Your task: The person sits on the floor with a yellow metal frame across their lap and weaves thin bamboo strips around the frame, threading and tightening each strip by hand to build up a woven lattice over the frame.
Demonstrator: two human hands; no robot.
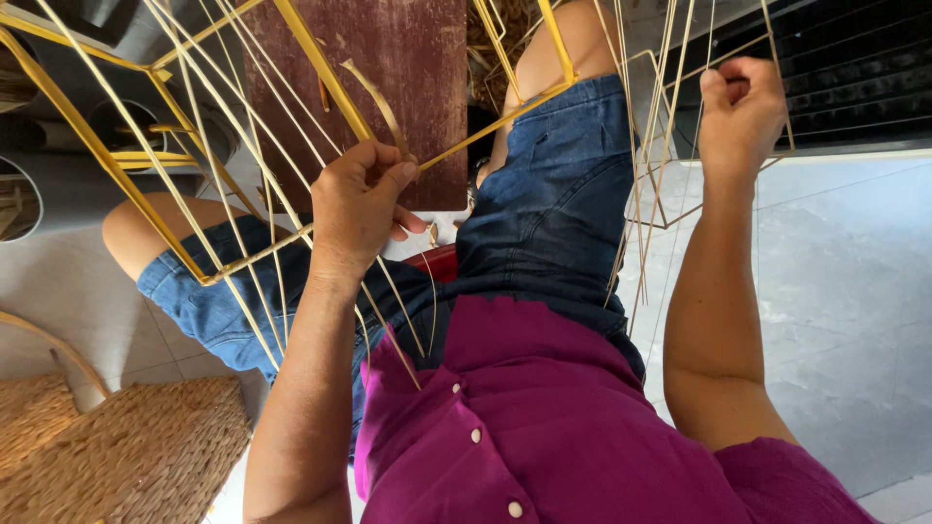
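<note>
A yellow wire frame (155, 209) rests over the person's lap. Thin pale strips (243, 146) run across it. The left hand (357, 209) is closed around a bar of the frame and some strips. The right hand (743, 112), up high, pinches more strips tight. A woven basket (136, 456) sits on the floor nearby.

Magenta button-up shirt (544, 417), short sleeves, small pale round buttons down the front placket, just below the left hand (357, 209). Blue denim shorts (558, 204) with rolled cuffs, stitched seams visible. Forearms bare from both sleeves up to left hand and right hand (743, 112). No rings or watch visible.
</note>
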